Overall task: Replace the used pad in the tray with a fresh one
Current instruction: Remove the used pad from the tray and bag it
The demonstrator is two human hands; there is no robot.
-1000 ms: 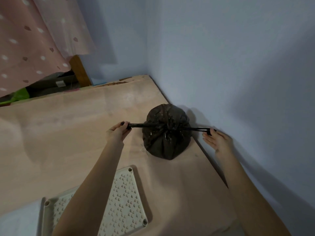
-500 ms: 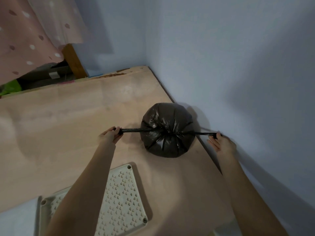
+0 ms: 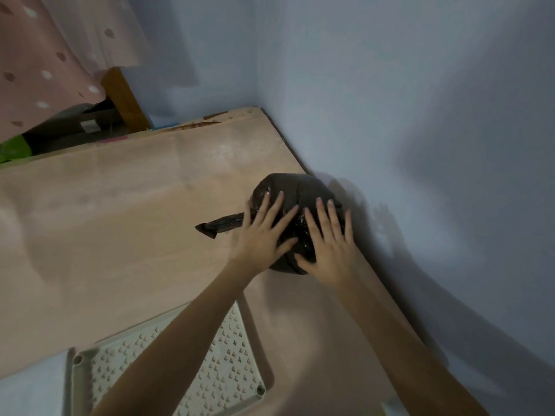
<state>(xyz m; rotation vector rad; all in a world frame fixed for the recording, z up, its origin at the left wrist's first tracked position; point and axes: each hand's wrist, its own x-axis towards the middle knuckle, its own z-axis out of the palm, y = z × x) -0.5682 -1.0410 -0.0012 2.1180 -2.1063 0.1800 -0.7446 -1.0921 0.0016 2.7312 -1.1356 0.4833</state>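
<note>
Pale blue-grey wall (image 3: 405, 115): two faces meeting in a corner, bounding the work area at right and rear.

Pinkish-tan wooden board floor surface (image 3: 120, 220): broad, flat, running into the corner; carries the bag and the tray.

Pink spotted fabric (image 3: 36, 55): hangs at upper left over a brown wooden post (image 3: 123, 97); dark clutter and a green item (image 3: 13, 147) lie beneath.

Cream perforated plastic tray grid (image 3: 228, 370): rectangular, with round corner sockets, lying at lower centre, partly hidden by the left forearm. No pad, used or fresh, can be seen on or under it.

Dark brown plastic bag, bulging and round (image 3: 300, 190): sits on the board close to the right wall, its mouth gathered; one twisted tail (image 3: 219, 225) sticks out to the left. Judged to contain the used pad, though contents are hidden.

Left hand (image 3: 264, 235): fingers spread and straight, palm laid flat on the bag's left side, gripping nothing.

Right hand (image 3: 330, 247): likewise spread flat on the bag's right side, gripping nothing.

Progress, as judged: removal and bagging appear complete; the bag is being pressed or steadied. Remaining: dispose of the bag, fetch a fresh pad, lay it in the tray.
</note>
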